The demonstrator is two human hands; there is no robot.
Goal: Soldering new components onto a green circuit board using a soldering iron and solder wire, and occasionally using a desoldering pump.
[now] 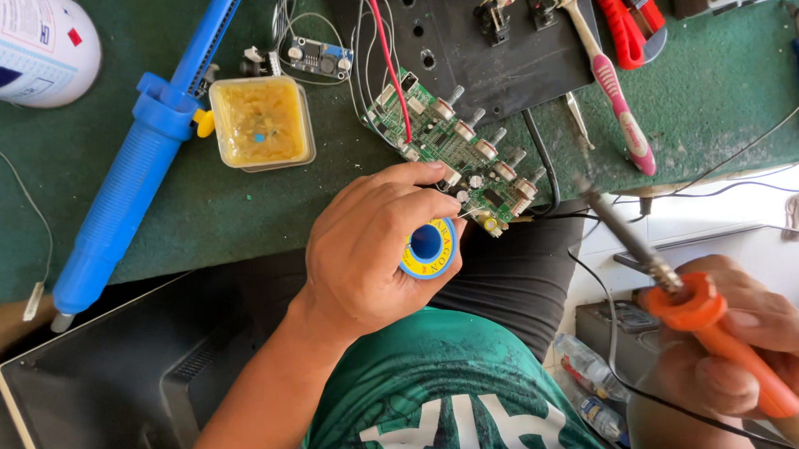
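Observation:
My left hand [369,243] grips a small spool of solder wire [427,247] with a blue core and yellow rim, held against the near corner of a green circuit board [454,143]. The board carries a row of silver knob shafts and a red wire. A thin strand of solder runs from the spool toward the board's edge. My right hand [749,345] holds an orange-handled soldering iron [686,303]; its dark tip [589,191] points up-left and hangs a little to the right of the board, not touching it.
A blue desoldering pump [141,163] lies diagonally at left beside a tub of yellow flux [261,121]. A black panel [481,36], pink toothbrush [614,84], red cutter [627,17] and white container [26,47] sit on the green mat [722,89]. A dark case [95,386] is lower left.

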